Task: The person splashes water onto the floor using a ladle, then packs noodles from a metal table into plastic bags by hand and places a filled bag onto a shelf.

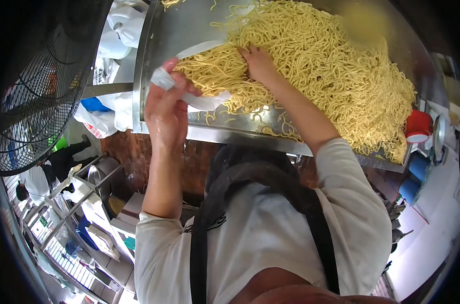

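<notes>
A large heap of yellow noodles point(321, 66) covers much of a metal table point(189, 25). On the left of the heap, my left hand point(171, 96) is closed on the edge of a white plastic bag point(208, 102), whose mouth is open toward the heap with noodles lying in it. My right hand point(259, 64) rests on the noodles just right of the bag's mouth, fingers apart and pointing left, partly sunk among the strands. Loose noodle pieces lie along the table's front edge.
A wire fan guard point(42, 101) stands at the left. White plastic jugs point(128, 28) and bags are behind the table's left edge. A red container point(418, 125) is near the right corner. Lower left, a person point(35, 185) is beside metal racks point(90, 190).
</notes>
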The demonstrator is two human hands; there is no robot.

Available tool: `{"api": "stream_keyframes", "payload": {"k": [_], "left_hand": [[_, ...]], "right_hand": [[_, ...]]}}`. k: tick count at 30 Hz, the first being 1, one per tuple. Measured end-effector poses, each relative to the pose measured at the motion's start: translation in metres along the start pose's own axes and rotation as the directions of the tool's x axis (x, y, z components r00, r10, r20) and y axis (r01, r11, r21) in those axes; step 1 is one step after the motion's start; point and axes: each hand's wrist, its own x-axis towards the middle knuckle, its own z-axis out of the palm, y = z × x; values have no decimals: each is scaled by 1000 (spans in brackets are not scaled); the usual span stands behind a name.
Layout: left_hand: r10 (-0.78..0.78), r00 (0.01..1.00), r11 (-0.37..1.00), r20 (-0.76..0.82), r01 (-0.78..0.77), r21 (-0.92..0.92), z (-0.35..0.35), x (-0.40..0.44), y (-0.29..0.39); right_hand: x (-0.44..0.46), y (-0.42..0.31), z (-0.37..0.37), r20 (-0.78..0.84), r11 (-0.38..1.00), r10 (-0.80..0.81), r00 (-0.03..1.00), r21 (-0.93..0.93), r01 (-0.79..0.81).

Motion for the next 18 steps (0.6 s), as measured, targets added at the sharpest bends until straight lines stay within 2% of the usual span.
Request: {"api": "stream_keyframes", "payload": {"k": [2, 4, 5, 6, 7, 9, 11, 13, 15, 16, 17, 18], "left_hand": [[-25, 998, 1000, 52, 24, 9, 9, -5, -2], [-32, 991, 999, 133, 27, 34, 14, -11, -4], [-47, 989, 998, 143, 39, 56, 16, -15, -7], [-63, 986, 996, 155, 52, 78, 18, -15, -10], [-76, 987, 995, 143, 65, 74, 22, -13, -11], [-42, 993, 998, 113, 37, 42, 22, -6, -15], [-21, 995, 1000, 93, 23, -17, 15, 6, -18], [30, 999, 995, 27, -32, 90, 10, 11, -15], [117, 993, 974, 9, -116, 194, -4, 20, -18], [154, 988, 953, 9, -151, 262, -5, 25, -24], [190, 982, 928, 12, -183, 326, -1, 31, -34], [216, 976, 898, 20, -206, 390, 1, 36, -46]], "right_hand": [[31, 8, 15, 157, 965, -56, 986, 264, 13], [45, -34, 0, 29, 887, -219, 975, 423, 187], [47, -60, 3, -224, 829, -325, 919, 399, 391], [47, -85, 6, -460, 754, -405, 790, 322, 573], [38, -112, -1, -301, 508, -313, 901, 748, 427], [28, -122, -11, -47, 277, -369, 928, 948, 158], [18, -110, -10, 80, 509, -475, 876, 837, 199], [8, -97, -15, 227, 691, -537, 812, 670, 270], [6, -71, -40, 346, 866, -376, 860, 460, 194], [5, -51, -70, 358, 937, -181, 916, 344, 51], [8, -31, -67, 134, 993, -103, 986, 70, 94], [13, -13, -54, -112, 977, -80, 990, -207, 56]]}}
